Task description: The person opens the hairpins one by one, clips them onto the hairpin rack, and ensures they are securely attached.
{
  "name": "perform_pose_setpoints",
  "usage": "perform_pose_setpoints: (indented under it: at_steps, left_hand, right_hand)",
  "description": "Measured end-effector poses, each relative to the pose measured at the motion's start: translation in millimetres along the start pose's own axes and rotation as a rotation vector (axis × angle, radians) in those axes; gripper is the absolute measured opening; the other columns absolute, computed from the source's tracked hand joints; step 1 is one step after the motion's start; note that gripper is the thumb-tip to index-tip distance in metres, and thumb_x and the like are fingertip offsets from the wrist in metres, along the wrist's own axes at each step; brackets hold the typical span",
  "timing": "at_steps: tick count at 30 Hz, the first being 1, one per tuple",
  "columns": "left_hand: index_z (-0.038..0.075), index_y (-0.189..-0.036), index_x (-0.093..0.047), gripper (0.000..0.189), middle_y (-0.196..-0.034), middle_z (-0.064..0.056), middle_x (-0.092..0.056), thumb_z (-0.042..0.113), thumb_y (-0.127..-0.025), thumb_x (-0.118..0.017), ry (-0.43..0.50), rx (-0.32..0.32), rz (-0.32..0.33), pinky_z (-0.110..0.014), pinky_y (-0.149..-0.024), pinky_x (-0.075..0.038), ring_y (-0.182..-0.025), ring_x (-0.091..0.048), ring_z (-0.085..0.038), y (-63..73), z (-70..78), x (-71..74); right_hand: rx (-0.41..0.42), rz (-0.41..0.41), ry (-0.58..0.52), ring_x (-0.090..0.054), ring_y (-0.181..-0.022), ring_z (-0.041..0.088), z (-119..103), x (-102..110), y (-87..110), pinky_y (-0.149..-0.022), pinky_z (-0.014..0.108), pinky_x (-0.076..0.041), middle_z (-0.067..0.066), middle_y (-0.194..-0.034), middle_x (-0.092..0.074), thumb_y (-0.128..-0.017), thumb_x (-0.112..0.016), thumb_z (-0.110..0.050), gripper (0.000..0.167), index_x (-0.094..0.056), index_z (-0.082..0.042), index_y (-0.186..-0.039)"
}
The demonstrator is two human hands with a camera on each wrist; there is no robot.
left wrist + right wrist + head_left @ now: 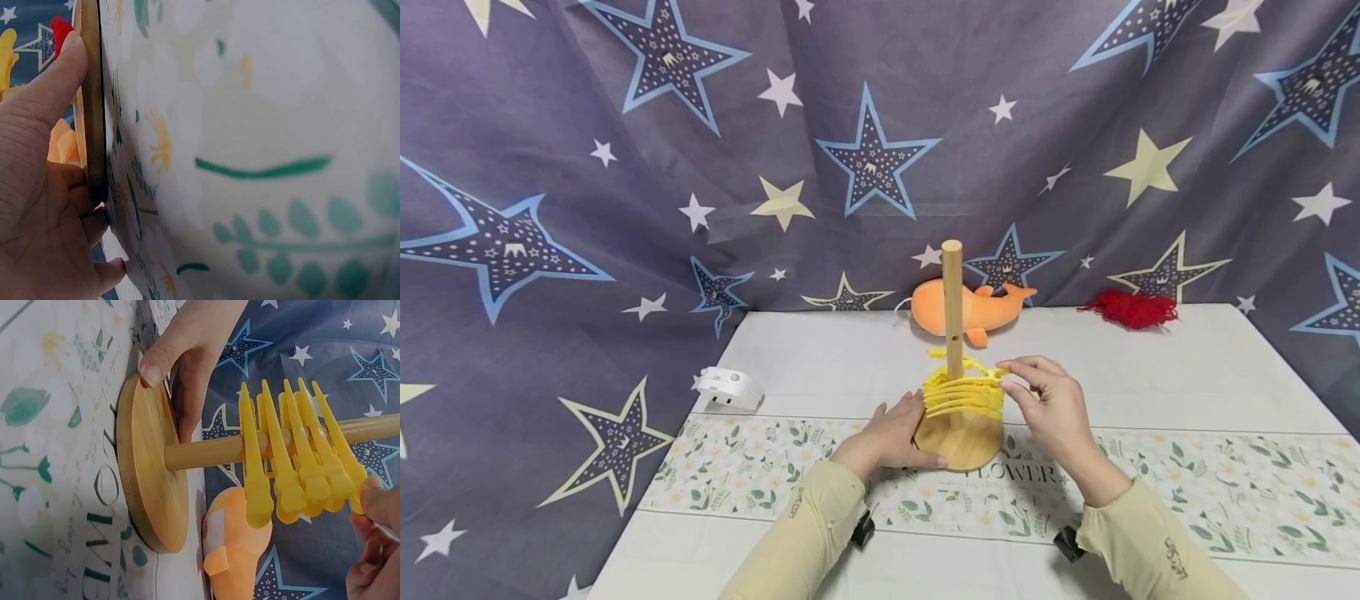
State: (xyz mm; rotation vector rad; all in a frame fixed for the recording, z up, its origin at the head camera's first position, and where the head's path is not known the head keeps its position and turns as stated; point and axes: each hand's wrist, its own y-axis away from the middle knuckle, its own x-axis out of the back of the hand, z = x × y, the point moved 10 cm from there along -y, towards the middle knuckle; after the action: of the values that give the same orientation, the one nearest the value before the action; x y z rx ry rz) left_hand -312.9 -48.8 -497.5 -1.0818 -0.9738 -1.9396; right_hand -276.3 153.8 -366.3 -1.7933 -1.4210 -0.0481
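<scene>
A wooden stand (952, 317) has a round base and an upright post. Around the lower post sits a stack of several tapered yellow plastic clips (294, 456), pointed at one end and rounded at the other. My left hand (891, 437) holds the base (150, 469) from the left, thumb on its front rim and fingers round the side. With thumb and forefinger, my right hand (1052, 404) pinches the rounded end of the uppermost clip (353, 481). In the left wrist view the thumb (59, 78) lies against the base's edge (92, 100).
Behind the post lies an orange plush whale (996, 312). A tangle of red yarn (1131, 308) is at the back right, and a white plug adapter (728, 388) at the left edge. A floral-printed cloth (1217, 492) covers the table, with a starry curtain (880, 250) behind.
</scene>
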Motion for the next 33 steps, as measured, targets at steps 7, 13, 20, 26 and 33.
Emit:
perform_pose_setpoints:
  at_steps: [7, 13, 20, 26, 33]
  left_hand:
    - [0.008, -0.157, -0.010, 0.117, -0.163, -0.006, -0.012, 0.068, -0.076, -0.069, 0.001, 0.004, -0.005, -0.050, -0.119, -0.007, -0.149, -0.010, -0.020, 0.2, 0.7, -0.2]
    - [0.011, -0.158, -0.010, 0.116, -0.163, -0.005, -0.011, 0.068, -0.076, -0.069, 0.002, -0.002, -0.003, -0.052, -0.119, -0.008, -0.149, -0.010, -0.021, 0.4, 1.0, -0.2]
    - [0.012, -0.158, -0.013, 0.114, -0.163, -0.005, -0.012, 0.069, -0.076, -0.069, -0.002, -0.011, 0.004, -0.053, -0.118, -0.009, -0.149, -0.010, -0.021, -0.2, 1.9, 0.0]
    - [0.013, -0.157, -0.017, 0.112, -0.162, -0.004, -0.015, 0.069, -0.075, -0.069, -0.001, -0.013, 0.011, -0.053, -0.118, -0.009, -0.149, -0.011, -0.021, -1.3, 1.7, -0.6]
    - [0.011, -0.158, -0.012, 0.115, -0.162, -0.006, -0.012, 0.068, -0.076, -0.069, 0.009, -0.008, 0.004, -0.053, -0.118, -0.008, -0.149, -0.011, -0.022, -0.3, 1.5, 0.0]
  right_hand:
    - [0.012, -0.023, 0.018, -0.056, -0.087, 0.016, -2.4, -1.0, -0.9, -0.065, 0.029, -0.044, 0.005, -0.101, -0.069, -0.085, -0.074, -0.006, 0.022, -0.076, -0.008, -0.106]
    - [0.005, -0.029, 0.010, -0.054, -0.080, 0.018, -4.8, -1.9, -1.5, -0.063, 0.028, -0.043, 0.006, -0.101, -0.069, -0.085, -0.074, -0.006, 0.022, -0.076, -0.008, -0.107]
    - [-0.002, -0.045, -0.001, -0.053, -0.079, 0.016, -4.8, -7.1, -1.7, -0.061, 0.027, -0.043, 0.005, -0.101, -0.069, -0.086, -0.074, -0.007, 0.022, -0.076, -0.009, -0.107]
    - [0.008, -0.071, 0.000, -0.050, -0.073, 0.015, -5.0, -11.5, -0.9, -0.059, 0.027, -0.042, 0.005, -0.104, -0.068, -0.088, -0.072, -0.009, 0.023, -0.075, -0.009, -0.111]
    - [0.002, -0.114, 0.002, -0.043, -0.066, 0.013, -2.3, -12.3, 1.2, -0.052, 0.025, -0.037, 0.005, -0.110, -0.066, -0.091, -0.069, -0.008, 0.028, -0.071, -0.010, -0.119]
